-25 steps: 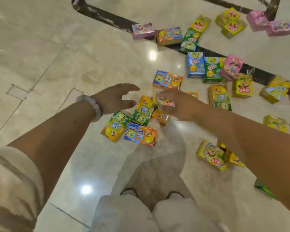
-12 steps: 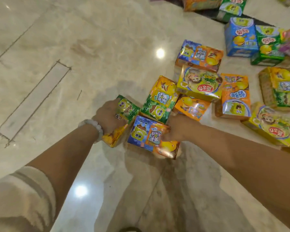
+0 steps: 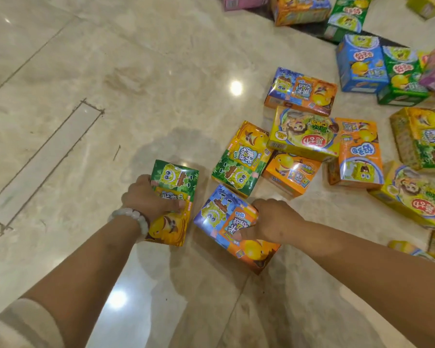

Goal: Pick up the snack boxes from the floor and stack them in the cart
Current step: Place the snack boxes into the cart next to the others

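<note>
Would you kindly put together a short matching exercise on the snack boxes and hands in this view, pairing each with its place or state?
Things:
1. green and orange box
2. blue and orange box
3. yellow box
4. bead bracelet

Places or states:
A. lying on top of other boxes
B. in the right hand's grip
C. on the left wrist
D. in the left hand's grip

Pairs: 1-D, 2-B, 3-A, 4-C
</note>
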Demonstrator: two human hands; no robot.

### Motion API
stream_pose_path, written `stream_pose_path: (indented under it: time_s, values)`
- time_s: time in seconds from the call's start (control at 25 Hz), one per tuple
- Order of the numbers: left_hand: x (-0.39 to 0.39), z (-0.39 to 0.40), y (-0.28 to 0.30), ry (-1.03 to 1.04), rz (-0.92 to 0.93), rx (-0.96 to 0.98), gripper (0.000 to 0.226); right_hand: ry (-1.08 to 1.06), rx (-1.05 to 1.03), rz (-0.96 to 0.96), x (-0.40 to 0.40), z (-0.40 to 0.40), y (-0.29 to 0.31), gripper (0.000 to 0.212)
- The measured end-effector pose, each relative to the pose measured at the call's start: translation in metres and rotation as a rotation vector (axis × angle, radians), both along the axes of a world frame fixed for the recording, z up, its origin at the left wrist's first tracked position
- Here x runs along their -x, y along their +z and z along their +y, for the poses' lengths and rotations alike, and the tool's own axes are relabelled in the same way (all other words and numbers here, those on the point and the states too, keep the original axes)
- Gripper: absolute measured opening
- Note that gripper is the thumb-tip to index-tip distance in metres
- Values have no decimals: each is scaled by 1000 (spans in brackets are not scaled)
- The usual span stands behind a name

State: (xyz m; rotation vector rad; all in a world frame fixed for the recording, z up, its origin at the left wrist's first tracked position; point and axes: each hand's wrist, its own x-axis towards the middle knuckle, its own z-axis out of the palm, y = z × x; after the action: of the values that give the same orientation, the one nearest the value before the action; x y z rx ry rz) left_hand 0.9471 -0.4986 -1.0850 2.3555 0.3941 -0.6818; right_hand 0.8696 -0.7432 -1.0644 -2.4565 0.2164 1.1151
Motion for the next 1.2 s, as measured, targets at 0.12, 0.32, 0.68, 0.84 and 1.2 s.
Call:
stream_pose_path:
  time_s: [0.12,0.32,0.68,0.84,1.2]
  values:
    - [-5,12,6,189,5,299,95,-214,-322,70,-10,-14,12,70]
    - [-41,-9,81,216,-47,615,105,-757,-715,-246,-45,-31,76,48]
    - [-101,-124,448,78,-322,866,54,-1098,-813,-669,-71,-117,431,46]
    - [-103,-180,647,-67,-362,978,44,-1108,-771,-839,-55,-155,635,54]
    - [-49,-253,1011,-426,-534,1111,68,-1020,-812,-1079,25,-192,982,46]
